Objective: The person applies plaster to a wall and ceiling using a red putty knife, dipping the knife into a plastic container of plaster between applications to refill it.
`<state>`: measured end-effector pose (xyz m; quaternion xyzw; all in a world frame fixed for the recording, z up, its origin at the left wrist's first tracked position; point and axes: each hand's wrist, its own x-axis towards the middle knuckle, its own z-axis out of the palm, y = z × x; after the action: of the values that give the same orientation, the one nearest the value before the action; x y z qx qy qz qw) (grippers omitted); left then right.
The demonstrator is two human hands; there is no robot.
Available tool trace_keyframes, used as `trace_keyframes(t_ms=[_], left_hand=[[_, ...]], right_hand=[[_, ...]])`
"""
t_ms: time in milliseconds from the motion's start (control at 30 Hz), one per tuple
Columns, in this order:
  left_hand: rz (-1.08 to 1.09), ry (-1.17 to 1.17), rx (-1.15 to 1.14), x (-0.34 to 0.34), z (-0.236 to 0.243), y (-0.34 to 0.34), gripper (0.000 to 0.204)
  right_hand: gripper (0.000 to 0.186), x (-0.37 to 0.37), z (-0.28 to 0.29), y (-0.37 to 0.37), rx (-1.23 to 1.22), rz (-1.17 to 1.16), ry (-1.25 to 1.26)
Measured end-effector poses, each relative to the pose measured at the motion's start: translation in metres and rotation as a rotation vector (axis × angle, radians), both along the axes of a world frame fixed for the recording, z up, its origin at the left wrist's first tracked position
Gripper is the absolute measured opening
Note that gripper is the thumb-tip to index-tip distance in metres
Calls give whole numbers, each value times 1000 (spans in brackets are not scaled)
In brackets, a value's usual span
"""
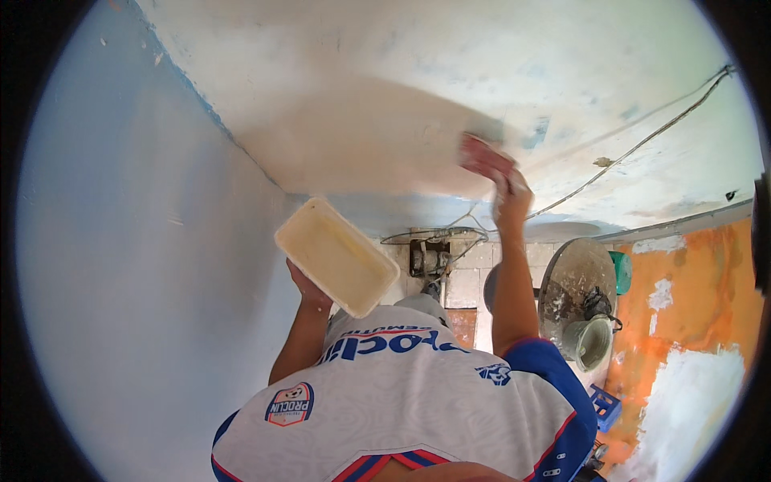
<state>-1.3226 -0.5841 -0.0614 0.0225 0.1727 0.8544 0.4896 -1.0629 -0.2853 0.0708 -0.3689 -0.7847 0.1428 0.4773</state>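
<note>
My left hand (309, 287) grips the underside and near edge of a cream rectangular tub (297, 235), tilted toward me, with pale paint in it. Most of those fingers are hidden beneath the tub. Raised ahead on the right, my right hand (512, 201) is closed around a wide reddish paintbrush (487, 157), smeared by motion. White smears mark the fingers. The brush is up against or just short of the whitish wall (385, 120); I cannot tell if it touches.
A pale blue wall (144, 241) meets the whitish one at the left. A loose cable (642, 143) crosses the wall. Low on the right stand a round speckled table (562, 277), a bucket (593, 344) and a blue crate (606, 408), beside a patchy orange wall (683, 289).
</note>
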Motion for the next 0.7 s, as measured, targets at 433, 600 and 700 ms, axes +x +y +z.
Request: trace_keyframes(t_ms=[433, 600, 700], left_hand=[[-28, -19, 7, -4, 11, 17, 62], [-60, -13, -27, -4, 7, 13, 60], [-12, 28, -44, -11, -21, 2, 60]], right_hand=[[9, -9, 5, -51, -451, 180, 393], [13, -43, -8, -51, -32, 82, -239], [11, -21, 6, -21, -96, -62, 14]])
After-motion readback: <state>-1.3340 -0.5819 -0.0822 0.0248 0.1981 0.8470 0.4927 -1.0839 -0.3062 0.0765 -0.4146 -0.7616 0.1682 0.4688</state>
